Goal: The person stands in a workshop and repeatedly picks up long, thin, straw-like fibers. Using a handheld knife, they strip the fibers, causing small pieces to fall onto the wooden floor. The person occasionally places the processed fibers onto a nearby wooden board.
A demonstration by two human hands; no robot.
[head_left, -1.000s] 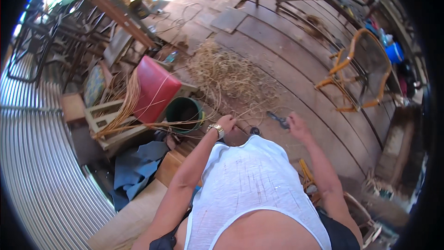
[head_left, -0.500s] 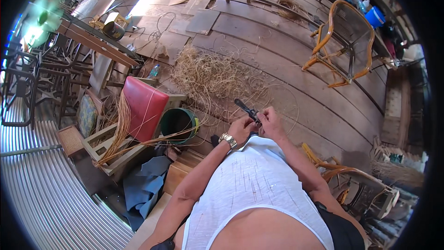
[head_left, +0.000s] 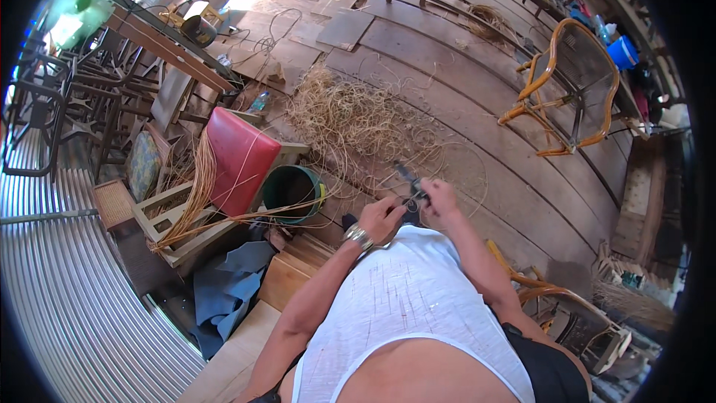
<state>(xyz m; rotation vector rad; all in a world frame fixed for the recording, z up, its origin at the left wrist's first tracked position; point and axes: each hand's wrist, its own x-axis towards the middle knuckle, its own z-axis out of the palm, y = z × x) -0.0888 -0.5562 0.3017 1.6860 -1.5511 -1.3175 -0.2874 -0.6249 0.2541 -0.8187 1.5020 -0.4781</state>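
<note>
In front of my body, my right hand (head_left: pixel 440 200) is closed around a dark hand tool (head_left: pixel 407 173), whose long narrow end points away from me and to the left. Its exact kind is too small to tell. Just to the left is my left hand (head_left: pixel 380 221), with a metal watch (head_left: pixel 359 236) on its wrist. The left thumb and fingers are bent toward each other beside the tool; what they pinch, if anything, I cannot make out. Beyond both hands lies a large tangled heap of thin cane strips (head_left: pixel 350 116) on the wooden floor.
At my left, a dark green bucket (head_left: pixel 289 192) stands beside a red padded seat (head_left: pixel 242 151). Long cane strands (head_left: pixel 195 205) drape over a wooden frame (head_left: pixel 175 254). Blue-grey cloth (head_left: pixel 231 283) lies nearer. A rattan chair (head_left: pixel 564 89) stands far right, and another chair (head_left: pixel 567 298) near right.
My hands have moved slightly apart; the right one has shifted a little right with the tool. The whole view has shifted slightly.
</note>
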